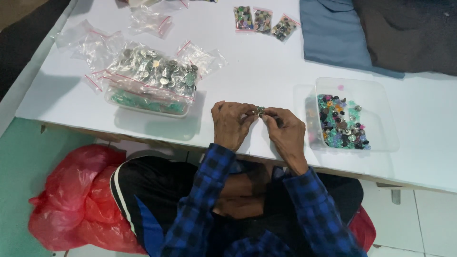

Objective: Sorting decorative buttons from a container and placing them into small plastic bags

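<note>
Hands meet over the near edge of the white counter: the left hand and the right hand both pinch one small metal button between their fingertips, raised a little off the surface, probably so it can be turned and checked. Just right of the button stands one clear tray of mixed coloured buttons, close for easy picking. Left of the button, one clear tub carries a heap of filled zip bags (too many to count). Beyond the button lie three small filled bags, set apart in a row.
</note>
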